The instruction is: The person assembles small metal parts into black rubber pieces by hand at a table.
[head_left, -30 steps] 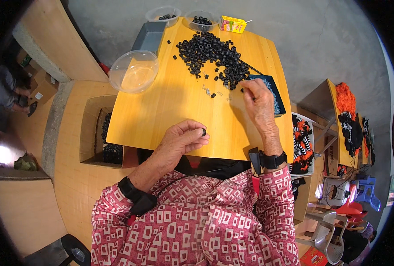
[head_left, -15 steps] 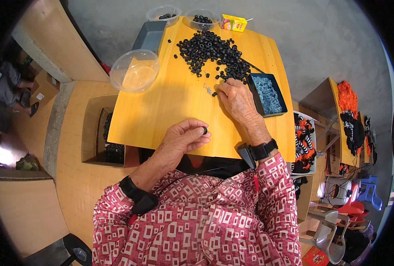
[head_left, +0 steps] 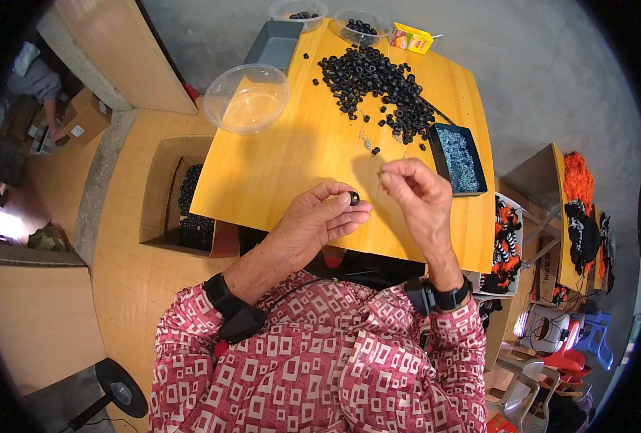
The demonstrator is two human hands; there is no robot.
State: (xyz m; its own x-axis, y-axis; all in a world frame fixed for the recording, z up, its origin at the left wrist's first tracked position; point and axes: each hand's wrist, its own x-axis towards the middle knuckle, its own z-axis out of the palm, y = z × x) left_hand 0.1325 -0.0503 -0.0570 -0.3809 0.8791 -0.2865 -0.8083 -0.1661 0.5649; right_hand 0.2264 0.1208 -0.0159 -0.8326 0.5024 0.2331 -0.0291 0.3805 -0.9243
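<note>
Over the near part of the table, my left hand (head_left: 313, 216) pinches a small black ring-shaped part (head_left: 354, 198) between thumb and fingertips. My right hand (head_left: 420, 191) is just to the right of it, thumb and forefinger pressed together. Whatever lies in that pinch is too small to make out. Beyond the hands, a few tiny silvery pieces (head_left: 367, 142) lie on the yellow wooden table (head_left: 306, 137). A large heap of similar black parts (head_left: 367, 76) spreads behind them. The dark tray (head_left: 471, 193) beside my right hand holds many small bluish-silver pieces.
On the table's far left are a clear round tub (head_left: 223, 119) and a grey tray (head_left: 273, 45). Clear bowls with black parts (head_left: 361, 27) and a yellow drink carton (head_left: 411, 38) line the back. A cardboard box (head_left: 154, 216) stands on the floor at left. Another person (head_left: 42, 79) works far left.
My right hand has lifted from beside the heap and come back toward my left hand, its fingers pinched. The left hand still holds the black part. The view has shifted slightly.
</note>
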